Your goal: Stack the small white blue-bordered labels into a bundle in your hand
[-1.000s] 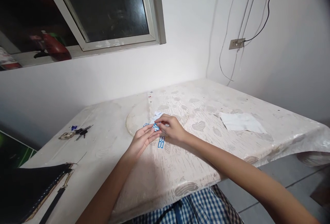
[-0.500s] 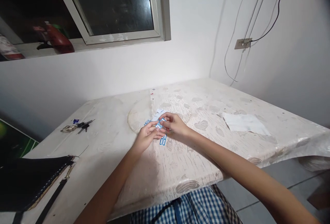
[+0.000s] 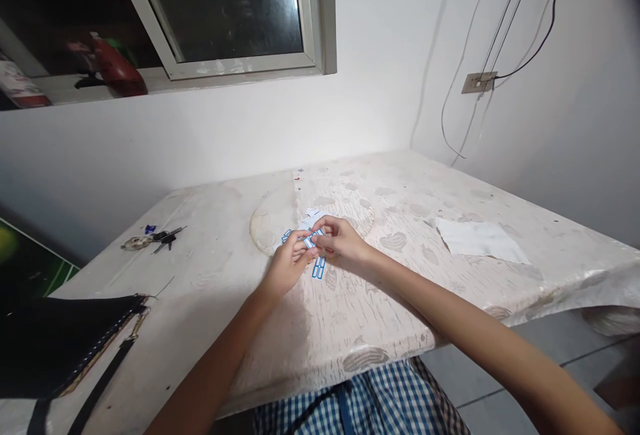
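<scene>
Between my two hands is a small white paper piece with blue outlines [image 3: 309,241], held a little above the table. My left hand [image 3: 286,265] grips its left side, thumb toward me. On the other side my right hand [image 3: 343,239] pinches it between thumb and fingers, which hide part of it. Just below my fingers lies a similar blue-outlined paper strip [image 3: 319,268]. Another blue-marked piece [image 3: 286,236] shows by my left fingertips. Several white paper scraps [image 3: 315,215] lie behind my hands.
A plastic-covered table [image 3: 390,315] stands against the wall. Keys [image 3: 167,240] and a black pouch with a strap [image 3: 65,341] lie on its left. To the right is a white sheet or cloth [image 3: 483,240]. A wall socket [image 3: 479,83] has hanging cords.
My left fingers have shifted slightly around the held paper piece, and its tilt has changed a little. My right hand keeps its pinch. The view has moved slightly.
</scene>
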`<state>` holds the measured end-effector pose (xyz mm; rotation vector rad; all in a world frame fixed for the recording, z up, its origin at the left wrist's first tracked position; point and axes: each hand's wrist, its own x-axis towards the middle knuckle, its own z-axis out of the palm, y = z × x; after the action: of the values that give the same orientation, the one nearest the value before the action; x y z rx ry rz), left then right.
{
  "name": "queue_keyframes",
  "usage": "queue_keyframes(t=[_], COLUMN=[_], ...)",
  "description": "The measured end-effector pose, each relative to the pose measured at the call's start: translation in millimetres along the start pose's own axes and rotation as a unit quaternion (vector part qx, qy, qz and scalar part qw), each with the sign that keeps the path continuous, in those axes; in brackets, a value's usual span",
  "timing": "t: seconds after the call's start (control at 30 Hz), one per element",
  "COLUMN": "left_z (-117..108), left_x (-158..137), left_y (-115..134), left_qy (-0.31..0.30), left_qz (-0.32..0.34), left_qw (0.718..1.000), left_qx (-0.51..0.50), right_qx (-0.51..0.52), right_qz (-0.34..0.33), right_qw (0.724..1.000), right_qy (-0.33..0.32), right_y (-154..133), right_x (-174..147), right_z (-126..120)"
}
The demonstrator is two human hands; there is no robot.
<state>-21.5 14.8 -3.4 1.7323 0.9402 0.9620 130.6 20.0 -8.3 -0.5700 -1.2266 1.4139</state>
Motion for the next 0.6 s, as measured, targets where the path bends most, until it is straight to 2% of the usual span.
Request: queue_keyframes(t=[0.6], left_z=[-7.3], left_x=[-4.9], left_y=[3.3], left_qy=[0.056], left_qz=[0.097], left_qw=[0.979], left_qx=[0.169], right_qx=[0.006], right_qz=[0.009], right_qw=[1.000], right_qy=[0.008], right_y=[-18.9], right_x=[-5.6], right_z=[5.8])
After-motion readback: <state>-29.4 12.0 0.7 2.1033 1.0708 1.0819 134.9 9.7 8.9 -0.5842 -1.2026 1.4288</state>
